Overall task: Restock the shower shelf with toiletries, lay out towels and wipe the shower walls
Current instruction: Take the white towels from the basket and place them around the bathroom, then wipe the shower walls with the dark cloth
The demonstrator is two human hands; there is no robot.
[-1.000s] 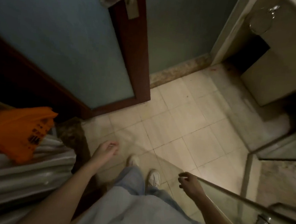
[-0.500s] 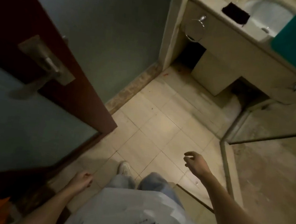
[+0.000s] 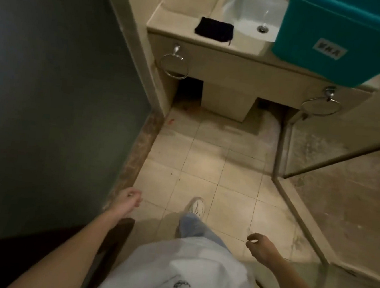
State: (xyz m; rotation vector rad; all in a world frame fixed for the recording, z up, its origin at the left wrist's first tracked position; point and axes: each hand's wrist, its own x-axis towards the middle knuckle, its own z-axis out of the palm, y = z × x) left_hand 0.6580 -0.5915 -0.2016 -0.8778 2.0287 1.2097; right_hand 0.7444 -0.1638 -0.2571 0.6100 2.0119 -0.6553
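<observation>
The person stood on the tiled floor (image 3: pixel 208 164) of a narrow bathroom, facing the vanity counter (image 3: pixel 187 16) at the far end. The left hand (image 3: pixel 129 199) hung low beside the dark wall (image 3: pixel 51 84), fingers loosely curled and holding nothing. The right hand (image 3: pixel 261 247) hung at the other side, near the shower's glass panel (image 3: pixel 345 158), fingers likewise relaxed and bent, with nothing in its grasp. Both forearms were bare. One white shoe (image 3: pixel 195 207) showed ahead of a blue trouser leg (image 3: pixel 197 228), planted on the tiles between the two hands. A pale shirt with dark lettering (image 3: pixel 183 271) filled the lower middle of the view.

On the counter lay a black cloth (image 3: pixel 213 31), just beside the white basin (image 3: pixel 252 19), its front edge reaching the counter's lip. A teal box with a white label (image 3: pixel 338 37) sat to the right of the basin, overlapping its rim in this view. Two chrome towel rings hung on the counter's front face: one at the left (image 3: pixel 174 64), one at the right (image 3: pixel 321 105), both without towels. The shower enclosure lay to the right, its metal frame post (image 3: pixel 279 147) rising from the floor, and its stained floor (image 3: pixel 352 206) visible through the glass. No toiletries could be made out from where the view looked.
</observation>
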